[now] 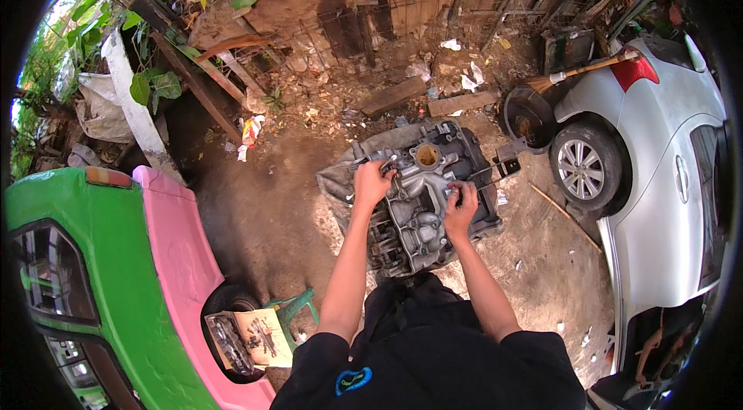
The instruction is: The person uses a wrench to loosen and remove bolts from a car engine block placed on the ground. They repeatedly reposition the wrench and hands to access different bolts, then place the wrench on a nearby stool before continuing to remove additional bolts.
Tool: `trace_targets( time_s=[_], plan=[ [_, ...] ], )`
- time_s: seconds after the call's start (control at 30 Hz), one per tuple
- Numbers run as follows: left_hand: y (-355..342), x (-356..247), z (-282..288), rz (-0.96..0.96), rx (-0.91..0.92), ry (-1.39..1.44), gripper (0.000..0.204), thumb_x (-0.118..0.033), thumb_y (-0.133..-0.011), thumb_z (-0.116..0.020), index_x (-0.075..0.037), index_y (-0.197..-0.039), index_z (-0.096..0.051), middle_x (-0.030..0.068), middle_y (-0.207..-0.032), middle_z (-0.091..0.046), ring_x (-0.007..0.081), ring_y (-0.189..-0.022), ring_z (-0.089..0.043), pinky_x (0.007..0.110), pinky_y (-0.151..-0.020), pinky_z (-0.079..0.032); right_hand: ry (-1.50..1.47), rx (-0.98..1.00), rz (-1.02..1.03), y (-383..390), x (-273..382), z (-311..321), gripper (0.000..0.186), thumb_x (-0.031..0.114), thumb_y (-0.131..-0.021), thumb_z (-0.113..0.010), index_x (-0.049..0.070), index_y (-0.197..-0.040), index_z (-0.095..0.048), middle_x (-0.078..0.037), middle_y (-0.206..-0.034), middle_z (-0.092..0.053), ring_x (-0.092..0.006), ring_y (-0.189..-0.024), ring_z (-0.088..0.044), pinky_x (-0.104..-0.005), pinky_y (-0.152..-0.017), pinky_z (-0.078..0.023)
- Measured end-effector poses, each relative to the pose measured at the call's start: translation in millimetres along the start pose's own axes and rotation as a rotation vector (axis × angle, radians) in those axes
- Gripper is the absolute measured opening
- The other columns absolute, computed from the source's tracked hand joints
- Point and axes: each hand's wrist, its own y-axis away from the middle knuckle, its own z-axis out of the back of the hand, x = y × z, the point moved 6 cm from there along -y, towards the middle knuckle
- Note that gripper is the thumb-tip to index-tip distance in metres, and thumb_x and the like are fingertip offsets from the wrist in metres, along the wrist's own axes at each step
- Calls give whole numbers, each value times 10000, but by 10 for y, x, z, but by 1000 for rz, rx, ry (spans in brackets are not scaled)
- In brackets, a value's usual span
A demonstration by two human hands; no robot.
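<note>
In front of me a grey metal engine (424, 233) lies on a dark, crumpled cover (334, 187). A round, tan-coloured opening (426, 155) shows near its far side. At the engine's far left part is my left hand (372, 185), its fingers closed in a pinch beside a small dark part; I cannot make out what they grip. My right hand (461, 210) is over the engine's right side, fingers bent and drawn together. Whatever lies between those fingertips is too small to name.
A green and pink vehicle (124, 255) stands at left, with an open cardboard box (267, 332) of metal parts and a green stool (298, 309) beside it. At right are a silver car (658, 147), a black bucket (529, 120) and a broom (580, 72). Wooden planks (395, 96) lie beyond.
</note>
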Motion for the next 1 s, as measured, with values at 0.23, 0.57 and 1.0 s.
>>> trace_targets(
  time_s=[0.23,0.57,1.0],
  plan=[
    [28,-56,49,-33,22,62,278,-122,-785,-777,-94,-1057,-731,189,-661,-616,372,-667,-625,453,-641,-462,-48,-20,1,7,-41,-15,97,18,-855,-535,1,-923,-603,-151,-907,-544,-348,-857,-544,-436,-756,-438],
    [66,-101,59,15,-137,32,364,-155,-734,-821,-54,-1058,-689,169,-693,-632,333,-666,-629,415,-642,-482,10,300,112,-238,28,3,103,35,-806,-561,54,-888,-621,-115,-859,-564,-341,-851,-532,-456,-783,-412],
    [334,-115,-32,225,-342,-7,296,-162,-775,-801,-3,-1011,-718,193,-844,-698,310,-724,-674,385,-675,-511,-290,673,327,-1132,198,-682,113,42,-817,-578,11,-901,-647,-126,-853,-626,-289,-790,-549,-396,-733,-463]
  ],
)
